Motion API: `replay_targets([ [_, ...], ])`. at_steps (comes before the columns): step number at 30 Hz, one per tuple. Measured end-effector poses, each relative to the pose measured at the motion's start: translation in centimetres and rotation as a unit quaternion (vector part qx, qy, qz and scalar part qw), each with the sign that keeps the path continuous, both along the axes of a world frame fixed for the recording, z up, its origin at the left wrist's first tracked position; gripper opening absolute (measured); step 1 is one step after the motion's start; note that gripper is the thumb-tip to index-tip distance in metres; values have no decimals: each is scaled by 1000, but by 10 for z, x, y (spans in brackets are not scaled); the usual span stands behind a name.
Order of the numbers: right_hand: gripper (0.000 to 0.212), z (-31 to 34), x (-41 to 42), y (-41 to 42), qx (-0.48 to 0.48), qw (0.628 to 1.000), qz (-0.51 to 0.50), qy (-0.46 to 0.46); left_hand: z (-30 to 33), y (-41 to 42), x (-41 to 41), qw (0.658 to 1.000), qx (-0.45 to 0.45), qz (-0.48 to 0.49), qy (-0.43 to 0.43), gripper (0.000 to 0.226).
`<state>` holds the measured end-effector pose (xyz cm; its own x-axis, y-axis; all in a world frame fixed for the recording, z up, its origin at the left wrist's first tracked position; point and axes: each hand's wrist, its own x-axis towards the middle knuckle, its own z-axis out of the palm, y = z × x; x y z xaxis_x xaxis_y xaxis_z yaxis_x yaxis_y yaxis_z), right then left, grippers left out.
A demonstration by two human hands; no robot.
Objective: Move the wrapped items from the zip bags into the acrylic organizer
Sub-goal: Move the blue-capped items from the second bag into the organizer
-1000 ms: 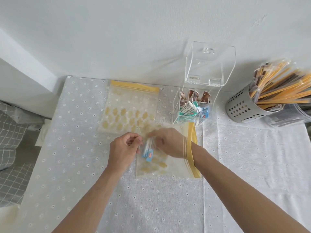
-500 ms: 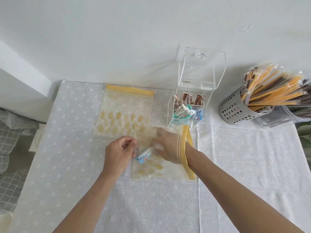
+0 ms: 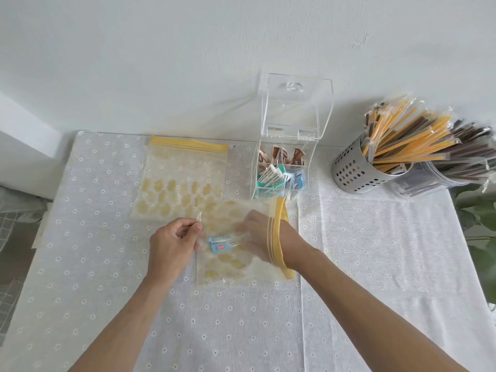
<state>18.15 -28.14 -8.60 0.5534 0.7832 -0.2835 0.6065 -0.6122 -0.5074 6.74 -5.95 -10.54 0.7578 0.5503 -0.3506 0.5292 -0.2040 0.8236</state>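
Blue packets (image 3: 221, 243) lower, flatter now

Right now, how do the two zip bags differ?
The far zip bag lies flat, untouched and looks empty; the near zip bag has the right hand inside, gripping blue packets, while the left hand pinches its edge. Both are clear, yellow-patterned, yellow-zipped.

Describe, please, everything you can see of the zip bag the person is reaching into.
The near zip bag is clear plastic with a yellow printed pattern and a yellow zip strip along its right, open end. It lies flat on the tablecloth, partly overlapping the far bag. The right hand is inside it, at the blue wrapped items; the left hand pinches its left corner.
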Motion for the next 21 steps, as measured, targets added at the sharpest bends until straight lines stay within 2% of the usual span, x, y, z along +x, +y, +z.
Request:
replay_targets([
  [6,23,-9,-3,-10,38,999,-13,-11,0,-1,-1,1000,-4,-1,-4,8],
  [10,23,2,-4,-34,82,994,-63,45,0,-1,-2,1000,-4,-4,-5,8],
  [13,15,22,-4,-51,84,992,-93,24,0,0,-2,1000,-8,-4,-7,8],
  [21,14,82,23,-98,126,966,-225,-20,1,-1,-1,1000,-13,-2,-11,10],
])
